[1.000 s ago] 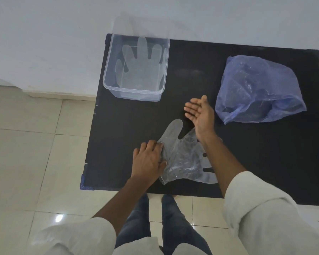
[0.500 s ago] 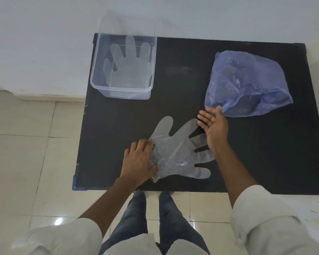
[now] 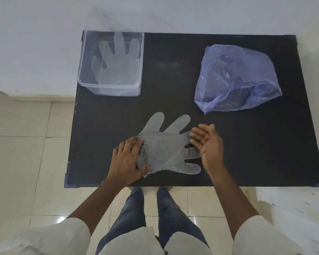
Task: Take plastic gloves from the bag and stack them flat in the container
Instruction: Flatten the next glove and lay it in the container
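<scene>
A clear plastic glove (image 3: pixel 166 150) lies spread flat on the black table (image 3: pixel 247 144), fingers pointing up and to the right. My left hand (image 3: pixel 127 161) presses down on its cuff, gripping the crumpled edge. My right hand (image 3: pixel 208 142) is open, palm up, over the glove's finger ends. A clear plastic container (image 3: pixel 110 85) stands at the table's back left with a glove (image 3: pixel 116 57) lying flat inside. The blue plastic bag (image 3: pixel 236 78) sits at the back right, mouth toward me.
The table's left edge (image 3: pixel 70 144) and near edge drop to a tiled floor. A white wall runs behind the table. My legs stand below the near edge.
My right hand has swept back from near the bag to the glove's fingers. The glove now lies flatter and more spread. My left hand stays on the cuff.
</scene>
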